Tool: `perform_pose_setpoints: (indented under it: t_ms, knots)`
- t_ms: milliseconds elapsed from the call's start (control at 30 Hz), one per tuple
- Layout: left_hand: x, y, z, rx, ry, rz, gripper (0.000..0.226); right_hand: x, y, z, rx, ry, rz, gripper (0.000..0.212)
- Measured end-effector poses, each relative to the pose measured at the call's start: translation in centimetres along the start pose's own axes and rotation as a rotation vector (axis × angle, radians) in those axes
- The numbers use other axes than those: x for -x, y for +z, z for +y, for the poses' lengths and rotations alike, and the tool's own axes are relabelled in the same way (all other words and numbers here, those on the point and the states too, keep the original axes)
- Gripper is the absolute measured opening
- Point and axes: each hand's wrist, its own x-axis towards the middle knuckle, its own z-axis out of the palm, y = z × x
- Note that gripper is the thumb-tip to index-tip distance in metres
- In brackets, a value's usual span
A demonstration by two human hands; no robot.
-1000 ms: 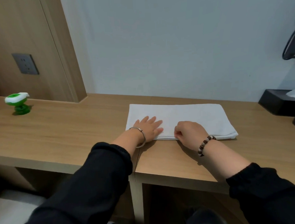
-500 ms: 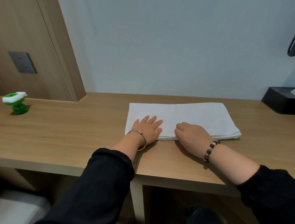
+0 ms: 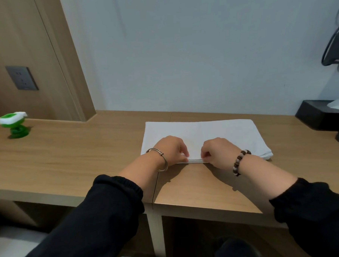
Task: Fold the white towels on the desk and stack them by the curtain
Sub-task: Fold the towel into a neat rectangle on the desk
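Note:
A white towel [image 3: 213,132], folded into a flat rectangle, lies on the wooden desk [image 3: 72,156] close to the wall. My left hand [image 3: 170,150], with a metal bangle on the wrist, pinches the towel's near edge left of its middle. My right hand [image 3: 217,152], with a bead bracelet on the wrist, pinches the same edge just to the right. The fingertips of the two hands sit a short way apart. The near edge shows several layers between them. No curtain is in view.
A small green and white gadget [image 3: 14,124] stands at the desk's far left. A black box [image 3: 317,114] with white paper sits at the back right. A grey wall socket [image 3: 21,77] is on the wooden panel at left. A gap [image 3: 155,185] splits the desk into two tops.
My left hand lay flat on the towel with fingers spread; now its fingers are curled and pinch the near edge. My right hand has closed in on the same edge.

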Motion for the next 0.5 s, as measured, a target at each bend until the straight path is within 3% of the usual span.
perform_pose_setpoints:
  t_ms: [267,400,500]
  knots:
    - [0.7,0.5,0.5,-0.160,0.092,0.112,0.017,0.2,-0.3,-0.1,0.277,-0.081,-0.004,0.026]
    - [1.0,0.8,0.3,-0.199,0.111,0.126,0.020,1.0,-0.1,-0.4,0.407,-0.211,0.179,0.011]
    - [1.0,0.9,0.3,-0.220,0.124,0.124,0.021,1.8,0.2,-0.5,0.406,-0.307,0.263,0.033]
